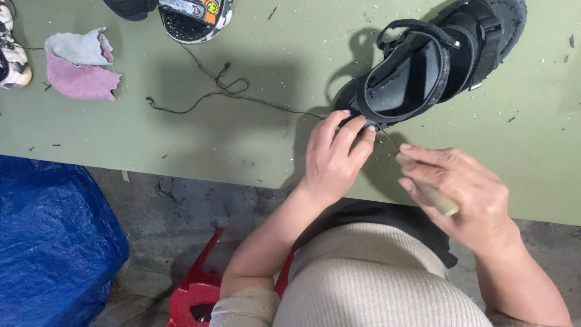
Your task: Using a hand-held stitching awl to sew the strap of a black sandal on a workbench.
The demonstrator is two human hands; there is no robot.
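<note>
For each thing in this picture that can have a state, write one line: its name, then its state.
Black sandal: lying on the green table, straps up, toe end pinched.
Left hand: gripping the sandal's toe edge.
Right hand: closed around a wooden-handled awl.
Awl: thin metal tip against the sandal's edge.
Black thread: loose, curled on the table.
Pink leather scraps: lying flat, untouched.

Open green desk (pixel 254 127) lies left of the hands, crossed only by a loose black thread (pixel 224 91). A black sandal (pixel 417 66) blocks the right; pink leather scraps (pixel 78 66) and another shoe (pixel 193 18) crowd the far-left edge.
</note>
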